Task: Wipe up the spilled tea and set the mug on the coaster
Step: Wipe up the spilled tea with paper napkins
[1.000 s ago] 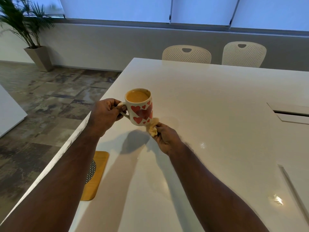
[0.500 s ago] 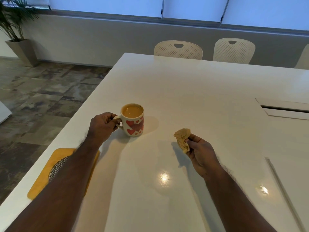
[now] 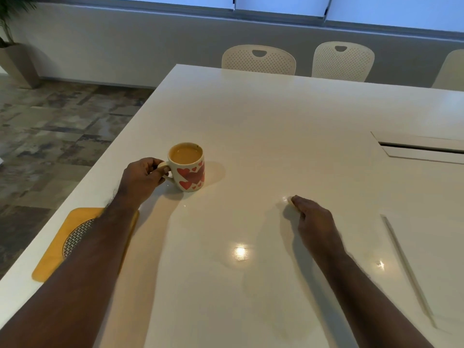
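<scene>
Nearest the person, at the left edge of the white tabletop (image 3: 288,126), lies the yellow coaster (image 3: 54,252) with its woven metal centre, partly hidden under the left forearm. A faint wet sheen seems to spread across the tabletop between the two arms, probably a thin film of tea; its outline is hard to make out.

Further out, the right hand (image 3: 315,223) presses palm-down on the surface, its grip curled over a small crumpled cloth (image 3: 290,200) of which only a pale edge shows at the fingertips. Wiping looks like the step in hand. To do it well, the person should keep the cloth flat under the fingers and draw overlapping strokes inward so the liquid gathers and is not smeared.

Farthest, the left hand (image 3: 141,178) has its grip closed on the handle of the heart-patterned mug (image 3: 187,167), which stands upright on the tabletop, well apart from the coaster. It is nearly full, so any lift toward the coaster should be slow and level.
</scene>
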{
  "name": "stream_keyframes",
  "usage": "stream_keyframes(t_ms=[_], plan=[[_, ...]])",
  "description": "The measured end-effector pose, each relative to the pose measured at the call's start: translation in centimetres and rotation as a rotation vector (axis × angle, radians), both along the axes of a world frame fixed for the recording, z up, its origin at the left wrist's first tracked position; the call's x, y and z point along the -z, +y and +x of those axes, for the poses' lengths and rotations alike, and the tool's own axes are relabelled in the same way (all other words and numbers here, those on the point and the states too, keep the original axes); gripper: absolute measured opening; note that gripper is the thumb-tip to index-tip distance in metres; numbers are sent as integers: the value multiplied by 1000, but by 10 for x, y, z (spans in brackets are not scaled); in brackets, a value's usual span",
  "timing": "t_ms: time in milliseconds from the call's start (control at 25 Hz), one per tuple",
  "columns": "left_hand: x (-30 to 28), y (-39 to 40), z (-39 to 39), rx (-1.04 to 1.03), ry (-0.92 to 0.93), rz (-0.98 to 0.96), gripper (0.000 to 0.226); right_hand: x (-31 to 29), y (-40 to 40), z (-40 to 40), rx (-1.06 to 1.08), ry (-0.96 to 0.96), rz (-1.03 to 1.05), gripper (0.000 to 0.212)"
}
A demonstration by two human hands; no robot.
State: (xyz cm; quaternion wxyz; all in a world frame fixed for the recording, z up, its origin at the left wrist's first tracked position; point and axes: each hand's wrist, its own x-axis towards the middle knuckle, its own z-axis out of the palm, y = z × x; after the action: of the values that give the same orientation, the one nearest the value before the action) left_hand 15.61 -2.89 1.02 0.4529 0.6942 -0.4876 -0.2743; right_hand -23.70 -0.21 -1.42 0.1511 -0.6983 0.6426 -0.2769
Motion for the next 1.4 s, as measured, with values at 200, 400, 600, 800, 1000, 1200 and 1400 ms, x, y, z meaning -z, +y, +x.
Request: stream_keyframes(t_ms=[200, 400, 600, 800, 1000, 1200, 1400], plan=[[3, 26, -14, -166, -279, 42, 49, 11, 13, 12, -125, 178, 169, 56], [39, 84, -81, -17, -548, 159, 46, -6, 72, 79, -648, 221, 143, 53], [56, 98, -94, 58, -831, 317, 57, 3, 145, 48, -862, 346, 74, 59], [57, 100, -99, 39, -880, 309, 61, -5, 74, -66, -234, 299, 258, 58], [59, 98, -99, 20, -851, 332, 59, 4, 7, -70, -22, 266, 337, 67], [63, 98, -95, 24, -864, 343, 65, 20, 2, -63, -161, 271, 278, 84], [62, 97, -101, 6, -871, 349, 67, -9, -66, -107, 313, 184, 436, 84]])
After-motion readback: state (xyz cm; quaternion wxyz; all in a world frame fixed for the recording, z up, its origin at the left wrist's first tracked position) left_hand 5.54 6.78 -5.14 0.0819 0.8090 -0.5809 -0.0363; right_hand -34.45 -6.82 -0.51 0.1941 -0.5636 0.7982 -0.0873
